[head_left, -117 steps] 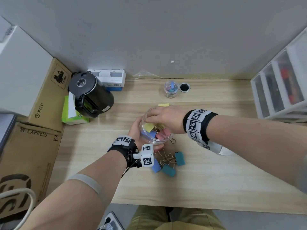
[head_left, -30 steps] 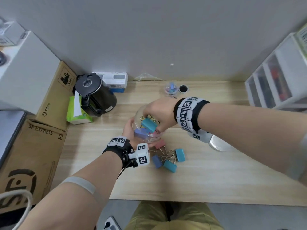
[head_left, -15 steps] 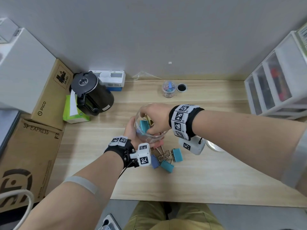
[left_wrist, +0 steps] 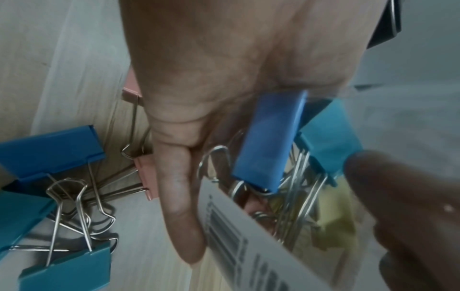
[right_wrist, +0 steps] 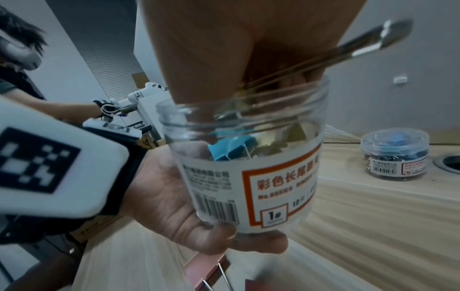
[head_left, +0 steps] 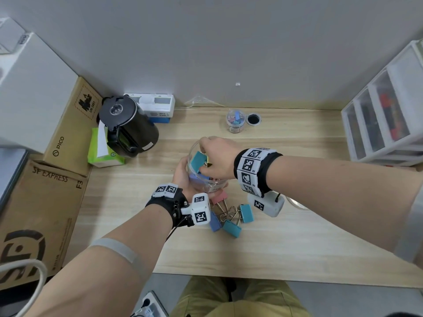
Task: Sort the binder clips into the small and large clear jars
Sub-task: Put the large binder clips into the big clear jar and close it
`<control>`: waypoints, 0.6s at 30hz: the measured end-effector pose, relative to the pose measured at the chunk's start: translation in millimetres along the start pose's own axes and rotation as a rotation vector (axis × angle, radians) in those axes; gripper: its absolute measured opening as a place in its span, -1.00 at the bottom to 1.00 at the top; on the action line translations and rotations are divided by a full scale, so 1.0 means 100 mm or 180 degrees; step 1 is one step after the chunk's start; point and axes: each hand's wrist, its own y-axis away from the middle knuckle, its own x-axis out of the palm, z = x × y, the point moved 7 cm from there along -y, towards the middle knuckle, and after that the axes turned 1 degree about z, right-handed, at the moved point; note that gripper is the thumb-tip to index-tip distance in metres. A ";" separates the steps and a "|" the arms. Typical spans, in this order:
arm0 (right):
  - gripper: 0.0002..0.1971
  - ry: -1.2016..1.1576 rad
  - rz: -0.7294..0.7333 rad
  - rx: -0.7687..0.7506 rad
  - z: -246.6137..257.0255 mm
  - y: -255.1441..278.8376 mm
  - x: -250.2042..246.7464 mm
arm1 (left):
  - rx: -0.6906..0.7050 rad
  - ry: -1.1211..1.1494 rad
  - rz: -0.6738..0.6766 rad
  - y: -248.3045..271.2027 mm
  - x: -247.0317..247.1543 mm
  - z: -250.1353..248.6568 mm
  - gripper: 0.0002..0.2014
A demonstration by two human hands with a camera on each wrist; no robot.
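My left hand (head_left: 182, 179) grips the large clear jar (head_left: 213, 187) from below and holds it tilted just above the table. The jar's label (right_wrist: 251, 183) faces the right wrist camera. My right hand (head_left: 216, 154) has its fingers inside the jar's mouth and pinches a teal binder clip (head_left: 198, 160). Blue, teal and yellow clips lie inside the jar (left_wrist: 267, 141). Several large clips lie loose on the table just in front of the jar: a pink one (head_left: 219, 197), a blue one (head_left: 214, 222) and two teal ones (head_left: 232, 229). The small jar (head_left: 234, 122) stands lidded at the back, holding small clips.
A black kettle (head_left: 128, 126), a green tissue pack (head_left: 100, 148) and cardboard boxes (head_left: 68, 124) crowd the left side. A white drawer unit (head_left: 384, 120) stands at the right. A cable hole (head_left: 253, 119) lies beside the small jar. A clear lid (head_left: 296, 203) lies under my right forearm.
My right hand has carried the teal clip from the jar's rim down into the jar. The left hand has kept its hold on the jar.
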 end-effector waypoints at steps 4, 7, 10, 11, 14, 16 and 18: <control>-0.29 -0.0282 0.0386 -0.0011 0.04 -0.02 0.06 | 0.0020 0.0172 -0.0173 -0.08 -0.09 0.00 -0.27; -0.40 -0.0514 0.0512 -0.0149 0.07 -0.04 0.08 | 0.0086 0.0223 -0.0162 -0.11 -0.11 -0.03 -0.35; -0.65 -0.0961 0.0572 -0.0140 0.07 -0.06 0.12 | 0.0026 0.0135 -0.0108 -0.11 -0.14 -0.05 -0.38; -0.70 -0.1026 0.0576 -0.0131 0.07 -0.07 0.12 | -0.0045 0.0070 -0.0118 -0.10 -0.15 -0.05 -0.36; -0.71 -0.1038 0.0668 -0.0107 0.06 -0.09 0.14 | -0.0141 -0.0020 -0.0132 -0.08 -0.18 -0.04 -0.30; -0.70 -0.1104 0.0671 -0.0057 0.04 -0.13 0.15 | -0.0125 -0.0069 -0.0121 -0.08 -0.20 -0.04 -0.29; -0.72 -0.1182 0.0655 -0.0021 0.04 -0.16 0.14 | -0.0109 -0.0108 -0.0111 -0.07 -0.21 -0.05 -0.27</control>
